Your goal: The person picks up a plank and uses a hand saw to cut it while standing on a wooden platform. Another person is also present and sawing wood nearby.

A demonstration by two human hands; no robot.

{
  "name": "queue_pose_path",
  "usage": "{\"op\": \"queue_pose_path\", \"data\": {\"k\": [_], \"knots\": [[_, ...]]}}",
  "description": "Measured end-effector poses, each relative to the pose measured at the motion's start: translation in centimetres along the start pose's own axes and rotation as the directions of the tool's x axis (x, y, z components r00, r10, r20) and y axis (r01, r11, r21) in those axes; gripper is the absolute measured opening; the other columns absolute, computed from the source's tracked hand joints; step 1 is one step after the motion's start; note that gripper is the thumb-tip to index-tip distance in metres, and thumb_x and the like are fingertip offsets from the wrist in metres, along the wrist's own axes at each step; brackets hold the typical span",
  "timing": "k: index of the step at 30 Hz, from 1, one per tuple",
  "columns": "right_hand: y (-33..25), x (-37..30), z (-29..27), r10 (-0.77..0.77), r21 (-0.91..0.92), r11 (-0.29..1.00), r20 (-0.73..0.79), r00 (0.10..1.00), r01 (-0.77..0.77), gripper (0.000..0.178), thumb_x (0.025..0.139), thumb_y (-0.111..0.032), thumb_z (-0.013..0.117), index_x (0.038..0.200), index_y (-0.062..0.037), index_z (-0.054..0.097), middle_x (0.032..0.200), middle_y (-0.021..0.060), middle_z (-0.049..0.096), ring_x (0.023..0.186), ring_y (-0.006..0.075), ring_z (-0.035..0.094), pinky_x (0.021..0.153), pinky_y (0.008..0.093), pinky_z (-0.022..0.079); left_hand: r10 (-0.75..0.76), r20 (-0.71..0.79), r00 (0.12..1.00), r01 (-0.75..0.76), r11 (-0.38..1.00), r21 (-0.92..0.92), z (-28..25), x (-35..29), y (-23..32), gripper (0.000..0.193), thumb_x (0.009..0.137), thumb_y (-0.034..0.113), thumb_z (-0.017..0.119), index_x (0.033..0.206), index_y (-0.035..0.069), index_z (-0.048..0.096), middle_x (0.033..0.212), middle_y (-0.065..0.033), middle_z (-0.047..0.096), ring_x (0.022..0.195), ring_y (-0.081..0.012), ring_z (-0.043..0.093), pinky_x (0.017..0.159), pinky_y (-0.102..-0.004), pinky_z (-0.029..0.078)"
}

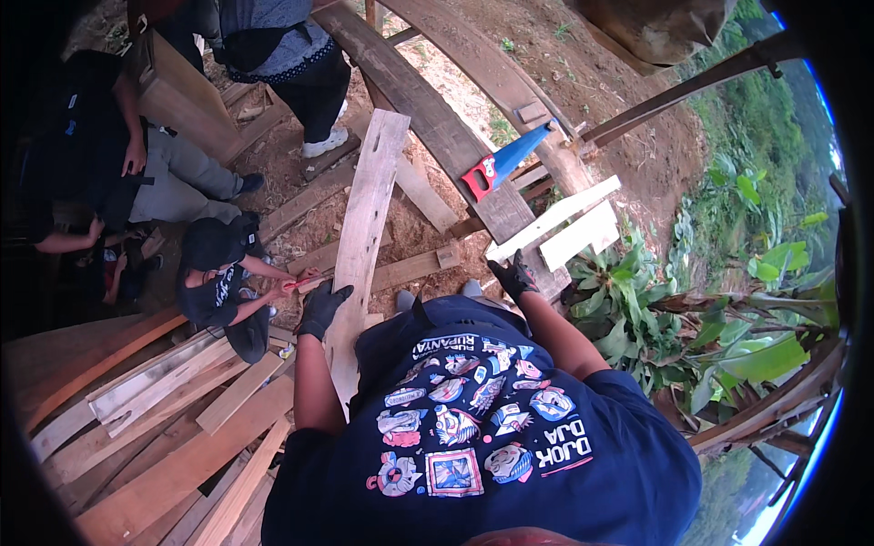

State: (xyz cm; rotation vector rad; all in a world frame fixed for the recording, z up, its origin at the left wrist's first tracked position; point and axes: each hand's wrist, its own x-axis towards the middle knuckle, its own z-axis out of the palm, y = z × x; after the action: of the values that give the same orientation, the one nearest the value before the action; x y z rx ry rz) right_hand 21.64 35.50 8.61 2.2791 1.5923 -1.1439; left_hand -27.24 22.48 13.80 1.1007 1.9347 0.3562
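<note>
Person's left hand [321,311] gripping one long plank [369,200], 11 o'clock. Right hand [517,277] at one pale strip [553,218], 2 o'clock, can't tell grip. One shorter board [581,237] beside, one saw [507,162] at 1. Weathered beam [432,123] underneath, outdoor dirt [628,114] beyond.

Surface [442,150]: two long brown planks side by side with a gap between them, running from far left to near right.
Saw [517,152]: blue blade, red handle; lies flat across the gap, handle on the left plank, tip on the right one.
Wood block [533,111]: on the right plank, just beside the saw's tip.
Pale boards: a long narrow one [560,216] and a shorter, wider one [583,235] nearer, both lying crosswise at the surface's near end.
Ground [651,118]: brown earth, bare slope to the right; left of the surface, loose boards [424,195] lie on it.
</note>
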Motion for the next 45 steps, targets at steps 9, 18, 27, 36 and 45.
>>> {"op": "queue_pose_path", "data": {"k": [9, 18, 27, 36, 45], "knots": [[0.5, 8.2, 5.5, 0.449, 0.522, 0.752, 0.042, 0.893, -0.403, 0.095, 0.08, -0.069, 0.085, 0.135, 0.0081, 0.069, 0.133, 0.0226, 0.071, 0.11, 0.0359, 0.077, 0.086, 0.0462, 0.062, -0.013, 0.037, 0.999, 0.013, 1.0, 0.004, -0.9, -2.6, -1.2, 0.061, 0.093, 0.051, 0.075, 0.128, 0.002, 0.074, 0.119, -0.0213, 0.079, 0.114, -0.038, 0.074, 0.1, -0.0482, 0.053], [-3.2, 8.8, 4.7, 0.52, 0.62, 0.666, 0.013, 0.854, -0.415, 0.054, 0.077, -0.04, 0.09, 0.105, 0.0052, 0.079, 0.094, 0.019, 0.078, 0.074, 0.0282, 0.077, 0.06, 0.0412, 0.062, -0.129, 0.028, 0.991, 0.13, 0.99, -0.049, -2.7, -4.5, -5.6, 0.053, 0.093, 0.047, 0.078, 0.127, 0.006, 0.077, 0.118, -0.0161, 0.08, 0.109, -0.0309, 0.075, 0.098, -0.0429, 0.054], [-1.8, 5.2, -0.8, 0.39, 0.799, 0.567, -0.047, 0.92, -0.199, 0.042, 0.082, -0.035, 0.078, 0.103, 0.0004, 0.081, 0.094, 0.0161, 0.078, 0.075, 0.0255, 0.076, 0.062, 0.0405, 0.06, -0.096, 0.019, 0.995, 0.097, 0.995, -0.039, -1.7, -2.4, -4.8, 0.059, 0.092, 0.05, 0.079, 0.128, 0.004, 0.076, 0.119, -0.0191, 0.079, 0.111, -0.0321, 0.075, 0.099, -0.0433, 0.055], [3.2, -3.7, -9.8, 0.42, 0.936, 0.338, -0.058, 0.906, -0.097, 0.032, 0.081, -0.03, 0.082, 0.102, -0.009, 0.07, 0.082, 0.0088, 0.063, 0.064, 0.0229, 0.063, 0.055, 0.0349, 0.052, -0.07, 0.128, 0.989, 0.068, 0.997, 0.022, -1.5, 1.2, -3.9, 0.08, 0.089, 0.066, 0.074, 0.127, -0.004, 0.072, 0.124, -0.0291, 0.074, 0.122, -0.043, 0.069, 0.105, -0.0494, 0.051], [12.8, -1.9, -3.9, 0.586, 0.896, 0.364, -0.007, 0.811, -0.255, 0.044, 0.077, -0.023, 0.087, 0.109, 0.0015, 0.072, 0.101, 0.0152, 0.068, 0.081, 0.0316, 0.069, 0.06, 0.0458, 0.057, -0.078, 0.199, 0.977, 0.041, 0.982, 0.183, 0.0, 4.7, -7.4, 0.075, 0.092, 0.064, 0.071, 0.136, 0.004, 0.072, 0.124, -0.0225, 0.076, 0.116, -0.0358, 0.073, 0.101, -0.0446, 0.053]]}}
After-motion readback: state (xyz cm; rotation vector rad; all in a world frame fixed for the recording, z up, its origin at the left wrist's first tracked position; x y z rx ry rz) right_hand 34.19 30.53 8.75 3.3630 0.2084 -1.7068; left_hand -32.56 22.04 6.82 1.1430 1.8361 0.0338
